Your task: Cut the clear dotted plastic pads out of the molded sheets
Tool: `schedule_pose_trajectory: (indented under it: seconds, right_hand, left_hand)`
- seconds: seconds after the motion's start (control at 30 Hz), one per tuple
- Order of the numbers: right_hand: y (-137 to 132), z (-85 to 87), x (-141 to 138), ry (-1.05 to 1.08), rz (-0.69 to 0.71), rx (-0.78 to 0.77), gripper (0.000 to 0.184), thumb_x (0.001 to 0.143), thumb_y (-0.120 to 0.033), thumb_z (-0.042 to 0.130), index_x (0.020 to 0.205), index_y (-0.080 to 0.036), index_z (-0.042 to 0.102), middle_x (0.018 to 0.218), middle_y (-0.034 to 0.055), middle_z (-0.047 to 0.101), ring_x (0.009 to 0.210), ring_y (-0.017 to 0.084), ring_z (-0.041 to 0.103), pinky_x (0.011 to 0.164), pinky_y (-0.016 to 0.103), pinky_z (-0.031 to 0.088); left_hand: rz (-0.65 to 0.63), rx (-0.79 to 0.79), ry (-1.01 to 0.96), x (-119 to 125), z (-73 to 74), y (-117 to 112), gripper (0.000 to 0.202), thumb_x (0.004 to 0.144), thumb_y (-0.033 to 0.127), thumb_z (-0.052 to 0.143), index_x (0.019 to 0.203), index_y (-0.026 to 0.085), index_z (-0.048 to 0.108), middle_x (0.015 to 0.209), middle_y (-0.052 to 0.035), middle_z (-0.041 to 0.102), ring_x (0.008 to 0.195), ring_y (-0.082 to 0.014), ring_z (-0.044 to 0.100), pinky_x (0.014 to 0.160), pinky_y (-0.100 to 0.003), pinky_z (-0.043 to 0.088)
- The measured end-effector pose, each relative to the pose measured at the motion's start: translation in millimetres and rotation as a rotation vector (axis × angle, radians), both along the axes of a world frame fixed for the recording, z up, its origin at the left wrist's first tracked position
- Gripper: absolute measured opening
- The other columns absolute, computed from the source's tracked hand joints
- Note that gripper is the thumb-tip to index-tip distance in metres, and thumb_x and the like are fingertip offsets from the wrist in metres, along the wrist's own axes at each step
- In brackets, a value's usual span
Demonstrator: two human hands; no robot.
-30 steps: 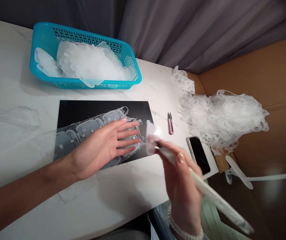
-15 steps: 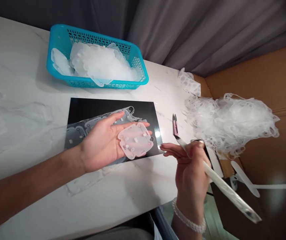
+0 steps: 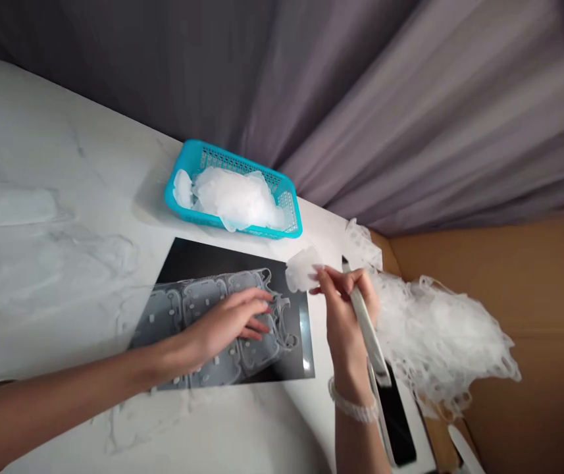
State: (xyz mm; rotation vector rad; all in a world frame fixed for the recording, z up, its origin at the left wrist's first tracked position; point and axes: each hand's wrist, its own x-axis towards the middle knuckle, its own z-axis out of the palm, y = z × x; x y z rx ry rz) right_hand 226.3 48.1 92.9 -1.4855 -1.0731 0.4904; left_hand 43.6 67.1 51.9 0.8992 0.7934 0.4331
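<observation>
My left hand (image 3: 232,321) lies palm down, fingers stretched, on a translucent silicone sheet (image 3: 203,309) that rests on a black mat (image 3: 193,260). My right hand (image 3: 343,309) is raised beside the mat's right edge. Its fingertips pinch a small translucent silicone pad (image 3: 302,268), and the same hand grips a long white tool (image 3: 368,332) that runs back toward my wrist. The pad hangs in the air between the mat and a blue basket (image 3: 185,197).
The blue basket holds a heap of similar translucent pads (image 3: 235,196). A tangle of white silicone scrap (image 3: 439,336) lies at the right over a cardboard box (image 3: 533,296). A phone (image 3: 397,421) lies near the table's edge. A grey curtain hangs behind.
The pad left my left palm and is now pinched in my right hand, lifted toward the basket. My left hand turned palm down onto the sheet. The view tilted upward.
</observation>
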Motion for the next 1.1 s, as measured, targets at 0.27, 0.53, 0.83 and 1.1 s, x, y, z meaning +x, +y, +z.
schedule_pose_trajectory:
  seconds: [0.27,0.53,0.83,1.1]
  right_hand:
    - [115,10.4,0,-0.009,0.188,0.001,0.025,0.089,-0.037,0.053,0.077,-0.027,0.034,0.083,-0.0031,0.055,0.090,0.013,0.066,0.074,0.026,0.056]
    - [-5,-31.8,13,-0.422,0.181,-0.273,0.037,0.082,-0.038,0.071,0.075,-0.025,0.038,0.100,0.0087,0.070,0.089,0.022,0.067,0.076,0.034,0.052]
    - [-34,-72.5,20,-0.557,0.145,-0.298,0.026,0.090,-0.031,0.055,0.075,-0.026,0.034,0.076,-0.0001,0.061,0.062,0.017,0.051,0.061,0.030,0.042]
    - [-3,-33.9,59,-0.651,0.088,-0.152,0.010,0.084,-0.016,0.047,0.078,-0.024,0.042,0.083,0.0040,0.062,0.080,0.021,0.059,0.077,0.034,0.043]
  left_hand:
    - [-0.292,1.268,0.436,-3,-5.2,-21,0.029,0.095,0.018,0.041,0.097,0.014,0.070,0.104,-0.0124,0.072,0.102,-0.0254,0.066,0.093,-0.039,0.049]
    - [-0.290,1.624,0.891,-2,-48.8,-21,0.052,0.095,0.028,0.050,0.143,0.006,0.052,0.152,-0.0208,0.045,0.142,-0.0376,0.040,0.117,-0.058,0.027]
    - [-0.254,1.609,0.791,-1,-55.7,-9,0.052,0.099,0.026,0.041,0.149,0.011,0.046,0.157,-0.0185,0.039,0.147,-0.0351,0.034,0.121,-0.058,0.018]
    - [-0.163,1.570,0.869,42,-52.7,-15,0.052,0.100,0.031,0.041,0.149,0.013,0.046,0.156,-0.0215,0.039,0.146,-0.0379,0.034,0.117,-0.062,0.023]
